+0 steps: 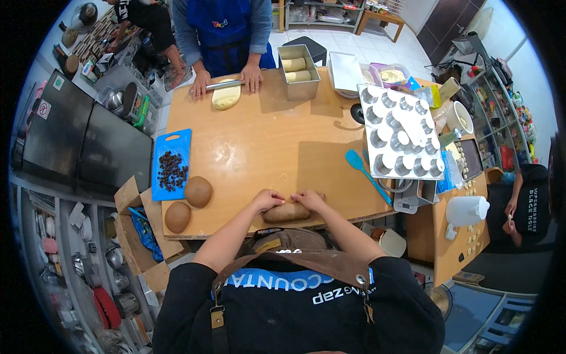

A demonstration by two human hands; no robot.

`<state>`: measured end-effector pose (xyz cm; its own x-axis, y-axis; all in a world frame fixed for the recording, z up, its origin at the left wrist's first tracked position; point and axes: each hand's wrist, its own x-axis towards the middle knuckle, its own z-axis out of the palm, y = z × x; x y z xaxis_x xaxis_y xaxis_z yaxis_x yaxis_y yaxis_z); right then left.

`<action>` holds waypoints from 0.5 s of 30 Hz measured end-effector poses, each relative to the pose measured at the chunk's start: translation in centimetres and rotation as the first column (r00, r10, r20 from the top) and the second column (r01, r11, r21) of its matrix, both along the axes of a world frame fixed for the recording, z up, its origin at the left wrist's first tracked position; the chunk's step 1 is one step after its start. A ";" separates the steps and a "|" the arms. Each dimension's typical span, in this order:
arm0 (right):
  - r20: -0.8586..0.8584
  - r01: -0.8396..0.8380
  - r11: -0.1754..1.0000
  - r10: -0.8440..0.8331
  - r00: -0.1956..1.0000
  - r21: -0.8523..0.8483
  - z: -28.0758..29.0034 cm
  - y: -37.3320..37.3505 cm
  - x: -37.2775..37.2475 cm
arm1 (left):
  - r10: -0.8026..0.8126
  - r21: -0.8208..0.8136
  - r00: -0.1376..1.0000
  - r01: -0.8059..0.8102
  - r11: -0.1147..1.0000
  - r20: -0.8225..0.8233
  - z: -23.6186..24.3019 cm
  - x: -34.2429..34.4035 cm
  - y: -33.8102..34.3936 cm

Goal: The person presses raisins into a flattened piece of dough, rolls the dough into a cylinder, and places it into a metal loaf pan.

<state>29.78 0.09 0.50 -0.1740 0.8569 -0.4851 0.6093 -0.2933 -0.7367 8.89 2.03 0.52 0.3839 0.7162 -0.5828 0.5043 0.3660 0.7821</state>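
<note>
A brown log of dough [284, 212] lies at the near edge of the wooden table [265, 147]. My left hand [268, 199] presses on its left end with fingers curled over it. My right hand [308, 200] presses on its right end, knuckles up. The two hands almost touch at the middle of the dough. Two round brown dough balls [198, 191] [177, 216] sit to my left near the table's corner.
A blue cutting board [183, 141] carries dark chips. A blue spatula [365, 173] and a moulded metal tray [401, 131] lie to the right. Across the table, another person rolls pale dough [226, 95] with a rolling pin beside a metal loaf tin [298, 72].
</note>
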 end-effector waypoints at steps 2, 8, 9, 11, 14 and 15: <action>0.083 -0.100 0.995 0.099 0.992 0.006 0.2 0.1 -0.8 | 0.017 -0.056 1.000 -0.017 0.998 -0.015 -0.5 0.0 0.1; 0.099 -0.218 0.971 0.227 0.969 -0.097 0.0 0.9 -1.3 | -0.221 0.015 0.932 0.235 0.972 -0.286 -1.4 0.9 0.4; 0.116 -0.230 0.968 0.241 0.963 -0.104 0.1 1.0 -1.4 | -0.216 0.051 0.927 0.242 0.969 -0.307 -1.6 0.7 0.2; 0.030 -0.149 0.987 0.151 0.988 -0.065 -1.7 0.7 -0.7 | -0.221 0.091 0.920 0.263 0.961 -0.323 -1.4 1.1 0.2; -0.244 0.121 0.990 -0.134 0.960 -0.069 -2.4 -0.2 0.0 | -0.201 0.191 0.894 0.296 0.936 -0.401 -0.7 1.1 -0.2; -0.405 0.299 0.944 -0.328 0.853 -0.136 -1.8 -0.4 0.2 | -0.150 0.192 0.926 0.226 0.955 -0.346 -0.6 1.0 -0.5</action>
<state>30.02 -0.35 -1.33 -0.0996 0.8687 -0.4852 0.1178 -0.4739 -0.8727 9.86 1.55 -0.10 0.3421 0.7758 -0.5302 0.7857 0.0734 0.6143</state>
